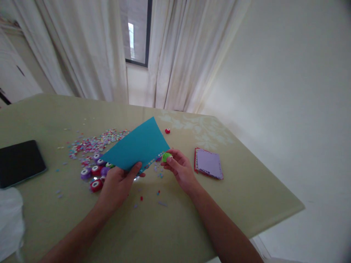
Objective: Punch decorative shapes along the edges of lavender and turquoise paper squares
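Observation:
My left hand (117, 184) grips a sheet of blue paper (139, 144) along its near edge, thumb on top. The sheet is held tilted above the table, and small cut-outs run along its near right edge. In my right hand (181, 168) is a small green craft punch (166, 157), pinched between thumb and fingers at the sheet's right corner. Whether the paper sits inside the punch's slot, I cannot tell. Beside my left hand stand several purple, red and green punches, among them a red punch (96, 185), partly hidden by the hand and paper.
Confetti (93, 144) is heaped behind the punches, with loose bits scattered nearby. A stack of coloured cards (210, 163) lies at the right, and a lone red punch (167, 130) farther back. A black tablet (20, 162) and white cloth-like item (11, 223) are at the left.

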A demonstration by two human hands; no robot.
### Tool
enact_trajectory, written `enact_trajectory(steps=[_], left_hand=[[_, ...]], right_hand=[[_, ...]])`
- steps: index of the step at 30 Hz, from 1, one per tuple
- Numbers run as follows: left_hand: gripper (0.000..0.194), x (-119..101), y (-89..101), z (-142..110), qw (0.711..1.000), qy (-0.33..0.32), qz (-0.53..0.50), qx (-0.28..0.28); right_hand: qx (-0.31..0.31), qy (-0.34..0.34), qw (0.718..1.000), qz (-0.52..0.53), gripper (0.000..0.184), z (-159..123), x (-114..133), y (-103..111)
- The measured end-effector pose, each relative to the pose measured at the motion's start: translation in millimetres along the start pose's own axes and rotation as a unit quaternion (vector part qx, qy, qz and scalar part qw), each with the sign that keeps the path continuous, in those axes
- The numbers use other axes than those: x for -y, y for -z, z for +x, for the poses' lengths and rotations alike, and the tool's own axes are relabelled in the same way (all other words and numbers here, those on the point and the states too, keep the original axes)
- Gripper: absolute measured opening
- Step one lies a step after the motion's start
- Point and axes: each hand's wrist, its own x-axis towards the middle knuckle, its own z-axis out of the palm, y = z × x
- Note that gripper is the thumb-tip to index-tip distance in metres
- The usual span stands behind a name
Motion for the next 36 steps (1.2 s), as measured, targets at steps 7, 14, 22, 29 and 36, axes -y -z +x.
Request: enact_trajectory(steps=[7, 14, 22, 29, 36], left_hand=[[0.04, -12.5, -0.7, -4.0, 1.0, -0.011, 0.007, 0.017], [0.044, -11.5, -2.1, -5.3, 0.999, -0.01, 0.033, 0.023], [0.044, -11.4, -2.1, -3.3, 0.997, 0.003, 0.048, 0.065], [0.043, -17.2, -0.7, -1.2, 0.995, -0.001, 0.041, 0.091], [0.041, -13.5, -1.8, -1.5, 0.994, -0.013, 0.031, 0.104]], right_hand=[[-0.021, 0.019, 0.999, -0.019, 0.048, -3.0, 3.5, -2.3], [-0.049, 0.022, 0.998, -0.041, 0.05, -1.7, 1.2, -1.5], [-0.053, 0.017, 0.998, -0.035, 0.049, 0.3, 0.0, -0.4], [-0.045, -0.035, 0.998, -0.013, 0.047, 2.3, 4.7, 3.7], [-0.034, -0.05, 0.997, -0.036, 0.056, 0.0, 7.2, 1.9]])
